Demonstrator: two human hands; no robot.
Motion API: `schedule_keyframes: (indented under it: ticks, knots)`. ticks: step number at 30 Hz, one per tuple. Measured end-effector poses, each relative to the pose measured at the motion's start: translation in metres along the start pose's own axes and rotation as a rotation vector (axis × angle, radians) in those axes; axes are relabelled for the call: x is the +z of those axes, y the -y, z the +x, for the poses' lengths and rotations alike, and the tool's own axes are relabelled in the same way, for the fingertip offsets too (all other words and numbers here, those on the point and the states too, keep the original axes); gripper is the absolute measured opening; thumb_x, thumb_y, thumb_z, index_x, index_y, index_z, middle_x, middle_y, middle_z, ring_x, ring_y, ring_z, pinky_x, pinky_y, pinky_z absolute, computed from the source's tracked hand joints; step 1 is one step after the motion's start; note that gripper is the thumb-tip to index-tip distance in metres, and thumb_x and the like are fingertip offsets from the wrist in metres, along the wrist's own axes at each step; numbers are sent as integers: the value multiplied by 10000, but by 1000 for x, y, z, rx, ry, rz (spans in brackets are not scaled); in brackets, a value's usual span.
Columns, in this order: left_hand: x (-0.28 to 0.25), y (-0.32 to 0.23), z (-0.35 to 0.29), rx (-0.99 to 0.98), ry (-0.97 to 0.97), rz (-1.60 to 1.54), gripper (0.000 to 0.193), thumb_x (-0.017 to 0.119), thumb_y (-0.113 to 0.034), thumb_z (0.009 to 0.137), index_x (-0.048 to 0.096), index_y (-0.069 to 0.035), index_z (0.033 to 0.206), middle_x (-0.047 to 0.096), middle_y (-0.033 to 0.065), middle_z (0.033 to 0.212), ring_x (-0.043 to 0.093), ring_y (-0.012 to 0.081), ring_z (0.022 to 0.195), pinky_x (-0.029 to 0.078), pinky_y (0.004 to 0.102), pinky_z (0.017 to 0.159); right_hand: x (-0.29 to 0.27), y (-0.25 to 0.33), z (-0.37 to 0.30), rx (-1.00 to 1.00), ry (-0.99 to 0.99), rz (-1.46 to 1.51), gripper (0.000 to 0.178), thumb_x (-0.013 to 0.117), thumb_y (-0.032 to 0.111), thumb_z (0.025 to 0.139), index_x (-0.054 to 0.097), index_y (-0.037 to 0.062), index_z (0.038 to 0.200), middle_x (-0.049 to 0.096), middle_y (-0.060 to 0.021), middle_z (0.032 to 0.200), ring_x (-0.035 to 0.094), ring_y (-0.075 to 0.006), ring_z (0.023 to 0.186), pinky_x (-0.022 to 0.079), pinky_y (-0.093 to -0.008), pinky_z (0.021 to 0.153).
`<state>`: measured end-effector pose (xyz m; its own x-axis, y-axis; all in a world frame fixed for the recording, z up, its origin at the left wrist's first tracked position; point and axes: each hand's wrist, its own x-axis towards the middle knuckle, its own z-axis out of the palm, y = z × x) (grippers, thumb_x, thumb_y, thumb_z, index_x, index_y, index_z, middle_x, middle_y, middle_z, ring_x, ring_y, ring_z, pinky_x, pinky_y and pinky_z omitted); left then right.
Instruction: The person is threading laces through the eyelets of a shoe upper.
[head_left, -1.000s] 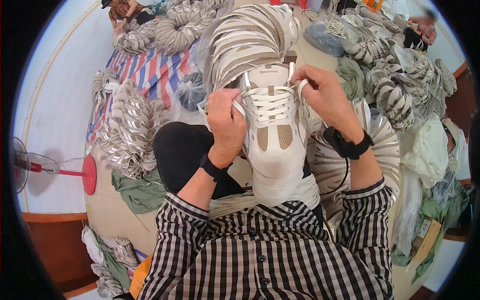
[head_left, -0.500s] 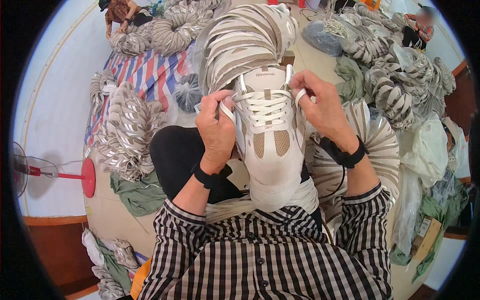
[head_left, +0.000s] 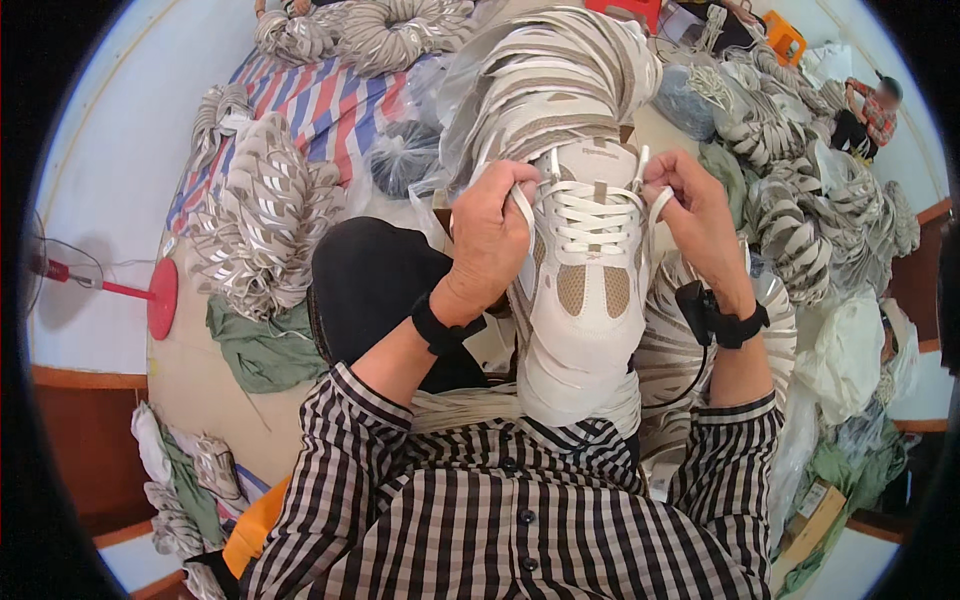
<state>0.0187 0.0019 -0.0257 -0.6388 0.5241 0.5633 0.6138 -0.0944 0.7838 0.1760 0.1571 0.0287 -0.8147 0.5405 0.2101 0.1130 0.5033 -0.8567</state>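
In front of my chest is a white and beige shoe upper point(head_left: 588, 330), toe toward me, on top of other uppers whose toe edges show beneath it. White shoelace point(head_left: 598, 218) crisscrosses its eyelets below the tongue point(head_left: 595, 162). My left hand point(head_left: 490, 232) pinches one lace end beside the left eyelet row, with a loop of lace over the fingers. On the other side, my right hand point(head_left: 695, 220) pinches the other lace end near the top right eyelet. A fanned stack of similar uppers point(head_left: 560, 85) stands just beyond the tongue.
Coiled bundles of uppers point(head_left: 265, 215) lie left on a striped sheet point(head_left: 310, 110), with more bundles point(head_left: 795, 220) at right. A red-based fan point(head_left: 163, 298) stands far left. White bags point(head_left: 850, 340) and a cardboard box point(head_left: 812, 520) are at right. Another person point(head_left: 870, 118) sits far right.
The view has shifted, so shoe and hands appear farther right. Both hands still pinch the lace ends, and the lacing looks the same.
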Motion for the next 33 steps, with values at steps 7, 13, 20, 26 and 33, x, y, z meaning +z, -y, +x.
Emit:
schedule_keyframes:
  ticks: [7, 13, 20, 26, 33]
  knots:
    - [-12, 1, 9, -119, 169, -109, 83, 560, -34, 872, 613, 0, 926, 597, 26, 730, 502, 86, 666, 421, 229, 622, 4, -2, -1, 14, -41, 40, 94, 561, 6, 841, 519, 14, 925, 516, 38, 775, 449, -45, 687, 376, -200, 629]
    - [-18, 2, 14, -24, 226, -51, 82, 551, -25, 863, 617, -10, 908, 590, 87, 690, 489, 94, 624, 419, 245, 586, 5, 0, -2, 59, -79, -6, 79, 563, 17, 854, 528, 25, 925, 530, 39, 783, 457, -37, 700, 388, -194, 636]
    - [-19, 2, 21, 119, 268, -68, 202, 451, 69, 764, 590, -3, 892, 604, 177, 783, 585, 303, 697, 459, 353, 659, 4, 1, -3, 70, -62, 33, 71, 563, 15, 852, 532, 34, 914, 535, 42, 786, 450, -35, 693, 385, -190, 635]
    - [-21, -2, 31, 238, 350, -35, 211, 420, 79, 731, 555, 1, 872, 581, 207, 790, 569, 401, 761, 458, 416, 684, 5, 0, -3, 70, -60, 3, 73, 562, 15, 852, 532, 38, 914, 538, 42, 787, 457, -39, 701, 388, -193, 641]
    - [-9, -6, 32, 161, 315, -21, 167, 444, 54, 796, 560, -14, 895, 605, 190, 793, 589, 393, 748, 469, 397, 672, 7, 4, -3, -24, -80, -135, 85, 553, -6, 839, 527, 13, 918, 544, -4, 765, 479, -75, 682, 405, -215, 642]
